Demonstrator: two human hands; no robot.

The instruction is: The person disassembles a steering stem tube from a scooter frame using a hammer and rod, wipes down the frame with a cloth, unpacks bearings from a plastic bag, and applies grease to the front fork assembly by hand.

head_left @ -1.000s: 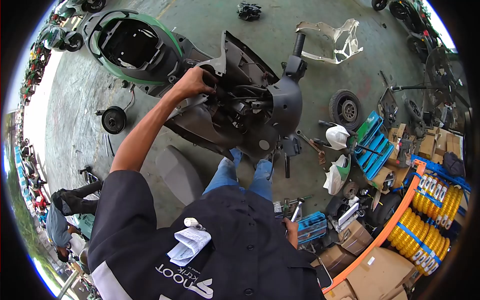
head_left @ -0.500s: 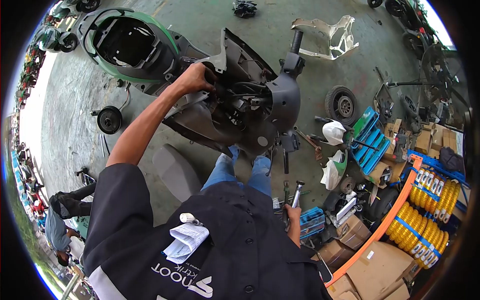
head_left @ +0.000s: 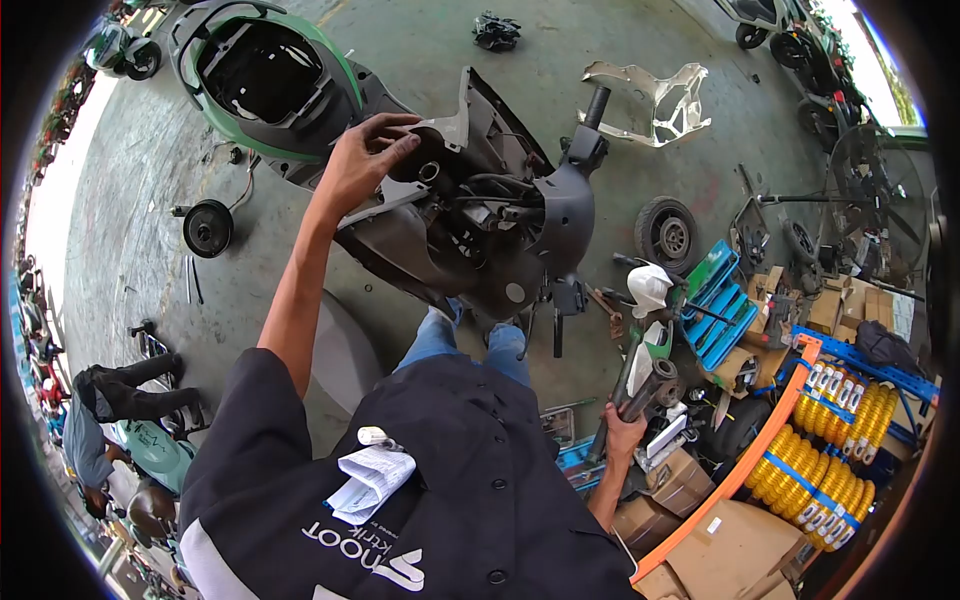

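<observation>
- Head view: beyond the legs (head_left: 430, 335), the scooter (head_left: 405, 245) is seen partly stripped; its panels (head_left: 565, 225) could be scratched if the dark tools (head_left: 655, 385), gripped in the right hand (head_left: 625, 432), were swung carelessly.
- Fingers of the loosely open left hand (head_left: 360, 165) could be pinched were the body tipped; contact is seemingly made, though blurred.
- Handlebar (head_left: 597, 108) end is pointed right, the long axis slanted from upper left to lower right.

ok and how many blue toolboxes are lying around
2: an open toolbox next to the large loose wheel, and a partly hidden toolbox by the right hand. More could be buried in the clutter.
</observation>
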